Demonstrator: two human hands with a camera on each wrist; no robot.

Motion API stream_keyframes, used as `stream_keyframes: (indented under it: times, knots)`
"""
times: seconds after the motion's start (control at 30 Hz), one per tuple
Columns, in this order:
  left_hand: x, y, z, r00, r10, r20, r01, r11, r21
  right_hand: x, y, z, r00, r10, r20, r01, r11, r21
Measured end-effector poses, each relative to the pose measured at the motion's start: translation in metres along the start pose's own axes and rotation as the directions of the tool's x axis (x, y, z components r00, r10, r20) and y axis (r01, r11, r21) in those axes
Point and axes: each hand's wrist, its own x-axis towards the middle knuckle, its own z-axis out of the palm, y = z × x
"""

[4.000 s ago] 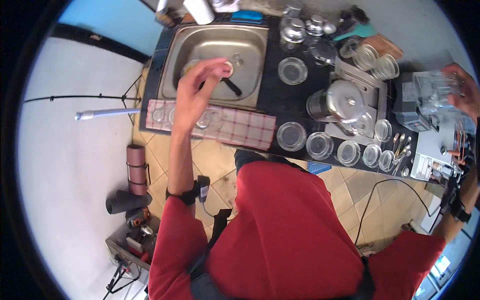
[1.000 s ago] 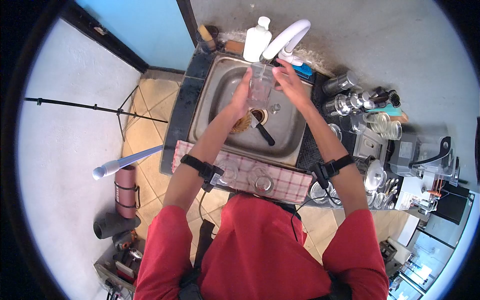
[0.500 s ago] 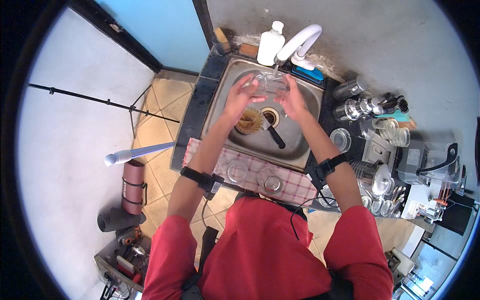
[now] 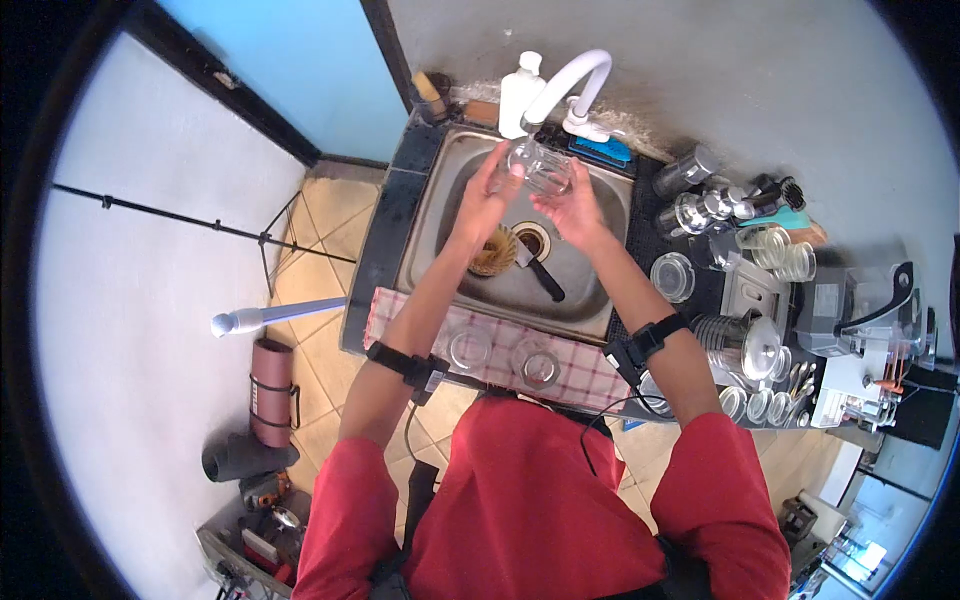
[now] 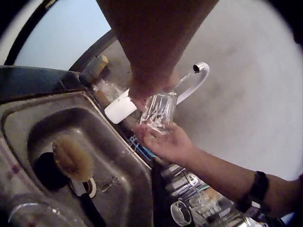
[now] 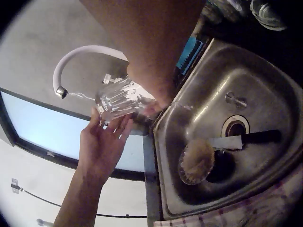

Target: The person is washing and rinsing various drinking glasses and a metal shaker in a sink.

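Note:
Both hands hold a clear ribbed drinking glass (image 4: 545,168), tilted on its side under the white faucet (image 4: 580,80). My left hand (image 4: 483,205) grips the end nearer the spout. At the other end, the fingers of my right hand (image 4: 576,208) curve against the glass. A thin stream of water runs from the spout onto it in the right wrist view. Below lies the steel sink (image 4: 425,240). In it sit a round tan, ribbed item (image 4: 493,252) and a black-handled flat blade (image 4: 543,275), near the drain (image 6: 235,126).
Two clear glass vessels, one a jar (image 4: 540,365), stand on a red-checked cloth (image 4: 590,378) along the front edge. A white bottle (image 4: 518,100) and blue brush (image 4: 600,150) are behind the sink. Glass lids (image 4: 672,277), a steel pot (image 4: 745,345) and glassware crowd the right counter.
Four seconds ago the right hand was far right with clear glassware; now both hands are over the sink. Within the last second, the glass tipped from upright to sideways and turned under the water.

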Motion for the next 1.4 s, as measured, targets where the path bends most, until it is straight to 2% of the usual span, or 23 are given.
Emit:
stream_keyframes:
  times: [0.03, 0.1, 0.13, 0.23, 0.27, 0.3, 0.33, 0.4, 0.43, 0.47, 0.5, 0.57, 0.67, 0.87, 0.9, 0.93, 1.0, 1.1, 1.13, 1.2, 1.27, 1.3, 1.4]
  knots:
    - [-0.001, 0.002, 0.004, 1.0, 0.005, 0.012, -0.005, 1.0, 0.0, 0.001, 0.0, -0.001, 1.0, -0.003, -0.012, 0.003, 1.0, -0.006]
    - [-0.002, 0.001, 0.009, 0.994, 0.112, -0.001, -0.109, 0.973, 0.201, 0.001, -0.002, -0.001, 0.999, 0.009, -0.039, -0.009, 1.0, 0.009]
    - [0.004, -0.004, 0.008, 0.993, 0.119, 0.001, -0.117, 0.973, 0.2, 0.001, -0.004, 0.0, 0.999, 0.002, -0.037, -0.002, 1.0, 0.008]
    - [0.011, -0.002, 0.004, 0.999, 0.043, 0.006, -0.043, 0.955, 0.292, -0.011, -0.009, 0.008, 0.987, -0.153, -0.048, 0.142, 0.973, -0.183]
    - [0.009, 0.0, 0.004, 1.0, -0.009, -0.003, 0.009, 0.995, 0.097, -0.015, -0.011, 0.011, 0.987, -0.152, -0.051, 0.14, 0.973, -0.186]
    - [0.008, 0.004, 0.004, 0.998, -0.059, 0.0, 0.059, 0.993, -0.099, -0.017, -0.013, 0.014, 0.976, -0.219, -0.008, 0.21, 0.943, -0.259]
    - [0.009, 0.001, 0.002, 0.998, -0.058, 0.003, 0.058, 0.993, -0.1, -0.019, -0.016, 0.017, 0.958, -0.284, 0.041, 0.282, 0.902, -0.327]
    - [0.014, -0.008, -0.001, 0.99, -0.135, -0.036, 0.12, 0.951, -0.286, -0.022, -0.021, 0.023, 0.95, -0.3, 0.085, 0.309, 0.872, -0.38]
    - [0.017, -0.012, -0.005, 0.991, -0.134, -0.028, 0.12, 0.95, -0.287, -0.024, -0.024, 0.024, 0.942, -0.308, 0.132, 0.334, 0.84, -0.428]
    - [0.02, -0.016, -0.01, 0.988, -0.154, 0.002, 0.144, 0.918, -0.37, -0.026, -0.027, 0.024, 0.942, -0.311, 0.128, 0.335, 0.838, -0.43]
    - [0.02, -0.017, -0.013, 0.984, -0.173, 0.031, 0.168, 0.878, -0.448, -0.027, -0.029, 0.023, 0.933, -0.303, 0.194, 0.359, 0.772, -0.524]
    - [0.018, -0.018, -0.018, 0.981, -0.189, 0.034, 0.182, 0.863, -0.472, -0.025, -0.028, 0.023, 0.918, -0.29, 0.272, 0.398, 0.66, -0.637]
    - [0.011, -0.013, -0.021, 0.969, -0.24, 0.05, 0.233, 0.838, -0.493, -0.027, -0.027, 0.033, 0.9, -0.291, 0.325, 0.436, 0.611, -0.661]
    - [-0.001, -0.018, -0.033, 0.933, -0.345, 0.103, 0.353, 0.817, -0.457, -0.018, -0.022, 0.04, 0.896, -0.244, 0.371, 0.435, 0.648, -0.624]
    - [-0.004, -0.021, -0.035, 0.927, -0.358, 0.115, 0.371, 0.822, -0.432, -0.017, -0.022, 0.039, 0.9, -0.187, 0.393, 0.4, 0.711, -0.578]
    - [-0.005, -0.023, -0.039, 0.924, -0.365, 0.11, 0.375, 0.819, -0.435, -0.016, -0.021, 0.038, 0.903, -0.178, 0.392, 0.393, 0.714, -0.579]
    - [-0.003, -0.025, -0.047, 0.892, -0.402, 0.208, 0.452, 0.804, -0.386, -0.016, -0.02, 0.039, 0.833, -0.157, 0.53, 0.45, 0.75, -0.485]
    - [-0.004, -0.026, -0.05, 0.867, -0.428, 0.254, 0.494, 0.803, -0.334, -0.017, -0.02, 0.043, 0.868, -0.17, 0.467, 0.404, 0.789, -0.463]
    - [-0.008, -0.018, -0.046, 0.866, -0.434, 0.248, 0.497, 0.799, -0.339, -0.014, -0.021, 0.043, 0.886, -0.175, 0.428, 0.38, 0.805, -0.456]
    - [-0.012, -0.008, -0.04, 0.91, -0.351, 0.22, 0.412, 0.82, -0.396, -0.01, -0.017, 0.046, 0.904, -0.199, 0.38, 0.379, 0.785, -0.49]
    - [-0.006, -0.019, -0.046, 0.929, -0.324, 0.179, 0.369, 0.851, -0.373, -0.01, -0.014, 0.05, 0.91, -0.288, 0.3, 0.404, 0.783, -0.474]
    - [-0.007, -0.018, -0.047, 0.945, -0.293, 0.146, 0.326, 0.881, -0.343, -0.01, -0.013, 0.051, 0.888, -0.325, 0.326, 0.451, 0.751, -0.482]
    - [-0.014, -0.018, -0.054, 0.942, -0.322, 0.091, 0.333, 0.876, -0.349, -0.01, -0.012, 0.05, 0.872, -0.29, 0.394, 0.471, 0.716, -0.516]
